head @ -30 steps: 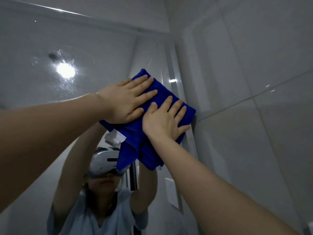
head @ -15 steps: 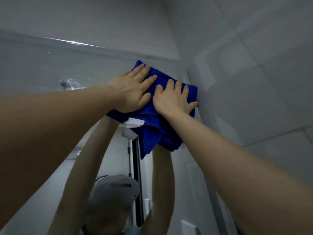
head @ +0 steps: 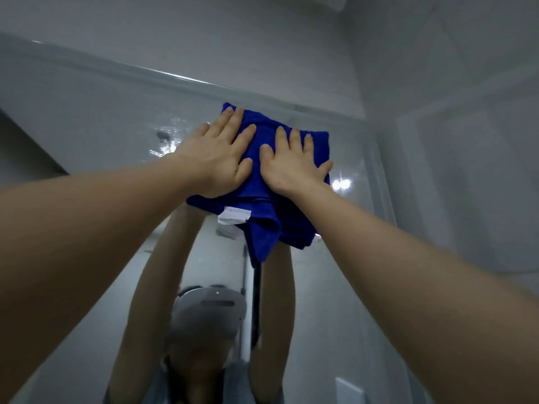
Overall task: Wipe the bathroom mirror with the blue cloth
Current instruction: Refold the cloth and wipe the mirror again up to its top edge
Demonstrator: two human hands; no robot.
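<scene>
High on the bathroom mirror (head: 96, 118), close under its top edge and toward its right side, a folded blue cloth (head: 262, 225) is pressed flat against the glass by two bare hands. The left hand (head: 217, 158) covers the cloth's upper left part, its fingers (head: 233, 121) stretched out and slightly spread, gripping nothing. The right hand (head: 291, 164) lies just beside it, fingers likewise extended, palm on the fabric. A loose fold hangs down below the palms, and a white tag (head: 234, 215) shows at the lower edge; any writing on it is too blurred to read. In the glass, raised arms and a grey headset (head: 210, 313) are reflected. Pale tiled wall (head: 466, 170) stands to the right.
</scene>
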